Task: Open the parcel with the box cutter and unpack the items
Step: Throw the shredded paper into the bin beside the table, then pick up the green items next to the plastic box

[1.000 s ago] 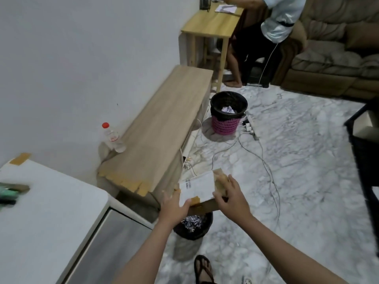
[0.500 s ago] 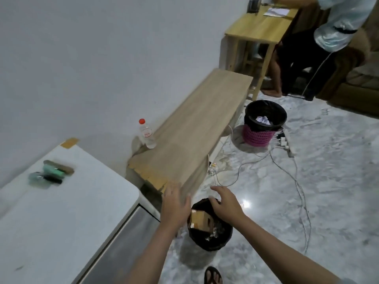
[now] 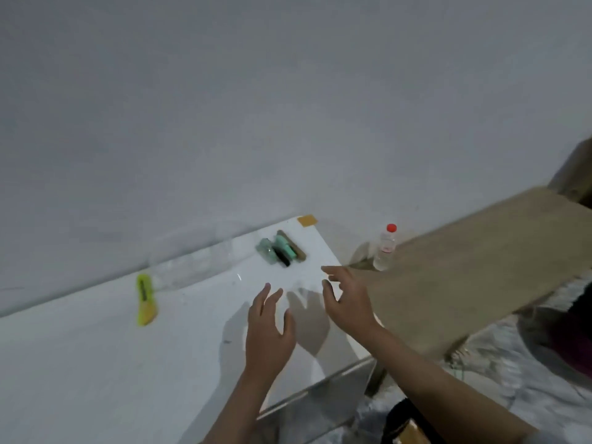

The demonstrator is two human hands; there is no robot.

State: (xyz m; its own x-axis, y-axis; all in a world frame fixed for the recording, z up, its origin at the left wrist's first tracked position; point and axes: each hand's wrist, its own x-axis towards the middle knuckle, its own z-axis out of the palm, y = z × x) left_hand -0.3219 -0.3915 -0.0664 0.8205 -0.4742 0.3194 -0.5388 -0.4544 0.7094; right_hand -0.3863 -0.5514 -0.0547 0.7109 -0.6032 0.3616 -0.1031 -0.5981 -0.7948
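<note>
A yellow box cutter lies on the white table, left of both hands. A small cluster of unpacked items, mint green, black and brown, lies near the table's far right corner. My left hand hovers over the table with fingers spread and nothing in it. My right hand is over the table's right edge, also open and empty, a short way in front of the items. Brown cardboard shows in the black bin at the bottom edge.
A clear water bottle with a red cap stands on the floor between the table and a long wooden bench. A strip of brown tape sits on the table's far corner. Marble floor lies at lower right.
The cardboard parcel left my hands and dropped into the black bin. The view swung left onto the white table, and both empty hands moved up over it.
</note>
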